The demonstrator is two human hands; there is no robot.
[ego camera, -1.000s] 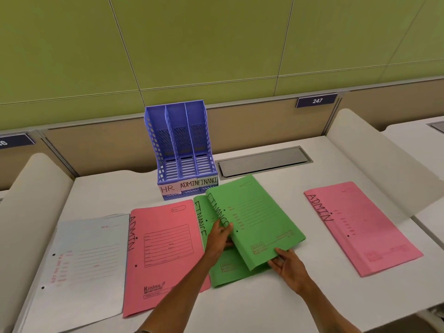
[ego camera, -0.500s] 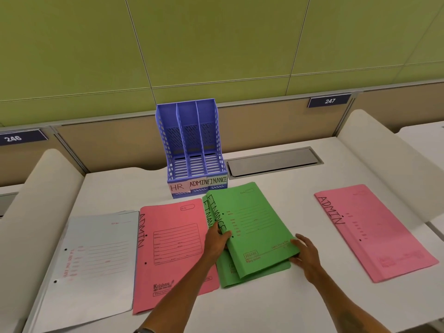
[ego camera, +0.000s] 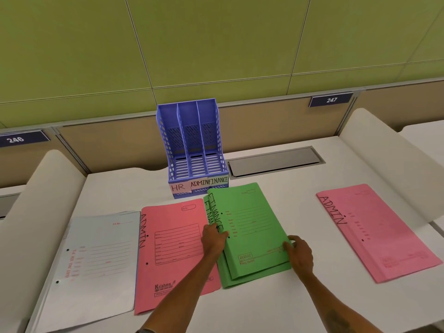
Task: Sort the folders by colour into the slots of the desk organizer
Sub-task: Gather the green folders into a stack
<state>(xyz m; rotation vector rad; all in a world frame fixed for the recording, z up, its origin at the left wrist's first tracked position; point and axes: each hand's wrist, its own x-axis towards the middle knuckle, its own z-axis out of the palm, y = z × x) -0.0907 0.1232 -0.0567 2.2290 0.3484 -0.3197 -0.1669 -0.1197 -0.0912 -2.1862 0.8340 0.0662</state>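
Pinched the green folders (ego camera: pixel 254 239) at both side edges, left hand (ego camera: pixel 213 239) and right hand (ego camera: pixel 299 255) curled. Squared the top one, askew a second ago, nearly flush on the lower, just before the desk organizer (ego camera: pixel 192 140). Seemed ready for its empty FINANCE slot (ego camera: pixel 212 162)

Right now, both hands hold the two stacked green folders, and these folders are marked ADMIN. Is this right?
Not quite: the green folders are marked FINANCE, not ADMIN, as the head view shows. The left hand and right hand do hold them.
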